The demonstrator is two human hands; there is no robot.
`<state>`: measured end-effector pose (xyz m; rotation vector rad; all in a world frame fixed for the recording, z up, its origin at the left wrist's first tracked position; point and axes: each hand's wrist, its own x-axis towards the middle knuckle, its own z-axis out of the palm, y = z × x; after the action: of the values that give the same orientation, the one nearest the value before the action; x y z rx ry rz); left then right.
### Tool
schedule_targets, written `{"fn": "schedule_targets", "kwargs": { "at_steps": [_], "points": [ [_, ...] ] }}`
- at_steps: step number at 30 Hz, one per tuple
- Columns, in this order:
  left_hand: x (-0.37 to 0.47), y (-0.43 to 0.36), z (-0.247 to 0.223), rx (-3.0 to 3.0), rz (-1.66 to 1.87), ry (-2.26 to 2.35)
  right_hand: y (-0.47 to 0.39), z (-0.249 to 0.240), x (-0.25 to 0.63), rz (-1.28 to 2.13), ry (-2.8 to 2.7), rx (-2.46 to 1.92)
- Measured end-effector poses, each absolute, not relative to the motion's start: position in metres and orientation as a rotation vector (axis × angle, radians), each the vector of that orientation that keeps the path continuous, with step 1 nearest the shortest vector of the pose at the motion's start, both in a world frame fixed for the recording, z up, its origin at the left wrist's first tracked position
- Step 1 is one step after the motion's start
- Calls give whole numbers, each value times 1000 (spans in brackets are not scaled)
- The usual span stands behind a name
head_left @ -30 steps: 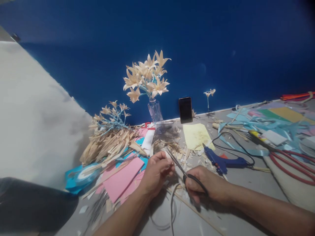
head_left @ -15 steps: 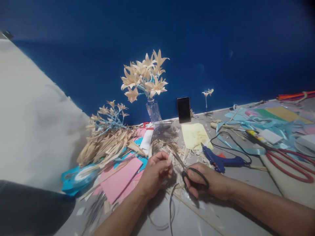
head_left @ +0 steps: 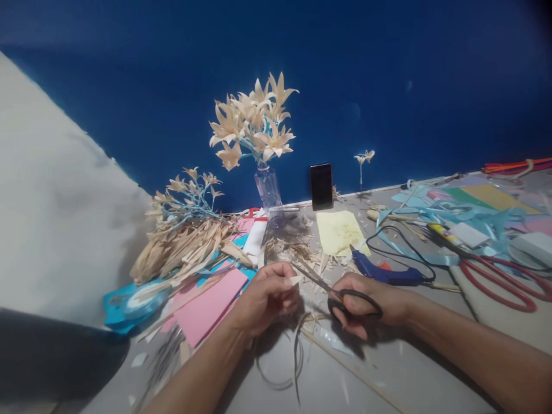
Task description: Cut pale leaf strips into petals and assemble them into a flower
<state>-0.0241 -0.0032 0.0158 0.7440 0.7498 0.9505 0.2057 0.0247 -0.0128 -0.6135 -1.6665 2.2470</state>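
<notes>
A small pale piece (head_left: 295, 280) sits pinched in the left hand (head_left: 268, 296), apparently so its tip stands clear. Scissors (head_left: 318, 278) point towards it, gripped by the right hand (head_left: 366, 294). Beyond, a clear bottle (head_left: 268, 188) holds pale flowers (head_left: 276, 142) upright, seemingly off the clutter.

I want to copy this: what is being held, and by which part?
The right grip holds black-handled metal scissors by their handle loops. The left grip pinches a small pale thin strip, its held part hidden.
</notes>
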Motion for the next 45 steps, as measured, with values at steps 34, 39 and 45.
{"fn": "schedule_targets", "kwargs": {
  "at_steps": [34,39,45],
  "points": [
    [-34,-3,18,856,732,775,28,-9,215,2264,-2028,-815],
    [-37,-1,13,859,724,765,28,-8,214,2263,-2034,-871],
    [-38,2,9,860,710,747,28,-6,211,2245,-2043,-827]
  ]
}}
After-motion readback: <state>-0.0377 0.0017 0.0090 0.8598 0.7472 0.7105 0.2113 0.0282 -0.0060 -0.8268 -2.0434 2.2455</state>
